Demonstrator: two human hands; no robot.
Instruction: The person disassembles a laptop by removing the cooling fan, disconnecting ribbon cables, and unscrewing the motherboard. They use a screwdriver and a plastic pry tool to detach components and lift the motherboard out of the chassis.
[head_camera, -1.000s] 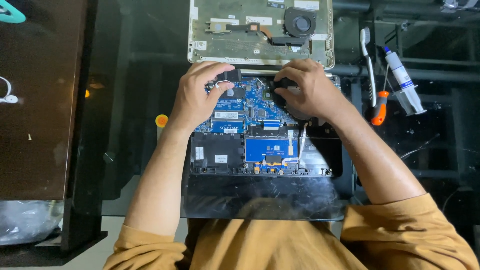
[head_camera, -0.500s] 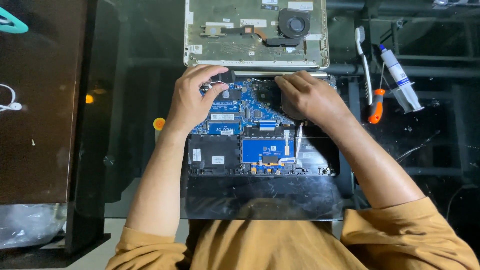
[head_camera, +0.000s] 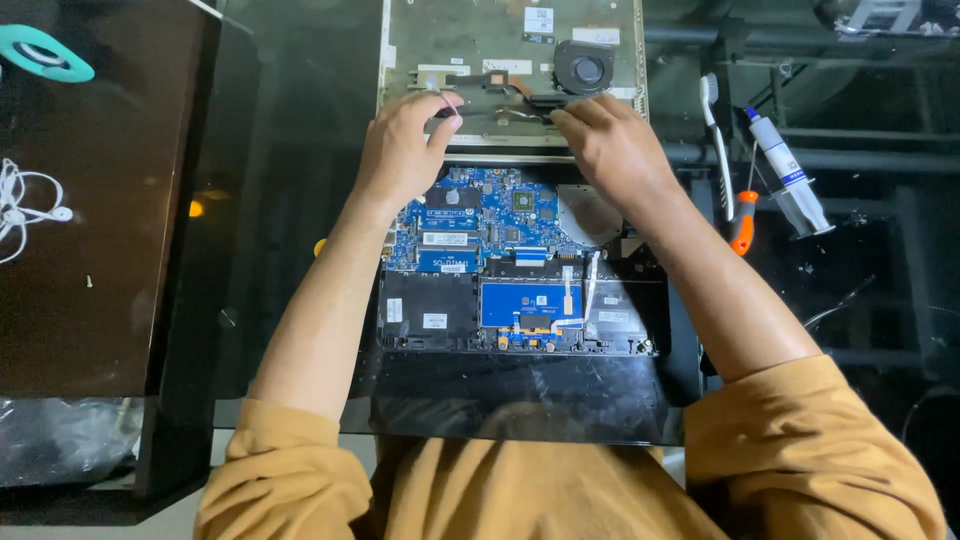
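While an opened laptop (head_camera: 520, 270) lies on the dark desk (head_camera: 280, 200), the left hand (head_camera: 405, 150) and right hand (head_camera: 610, 145) both pinch the copper heat pipe assembly (head_camera: 500, 85) just behind it, by the fan (head_camera: 585, 68); lifting likely needs an even grip

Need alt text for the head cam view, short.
Seen from above, a person's left hand and right hand rest on a fan and heat pipe assembly lying on a removed laptop cover, just beyond an opened laptop with a blue circuit board. A screwdriver and syringe tube lie to the right.
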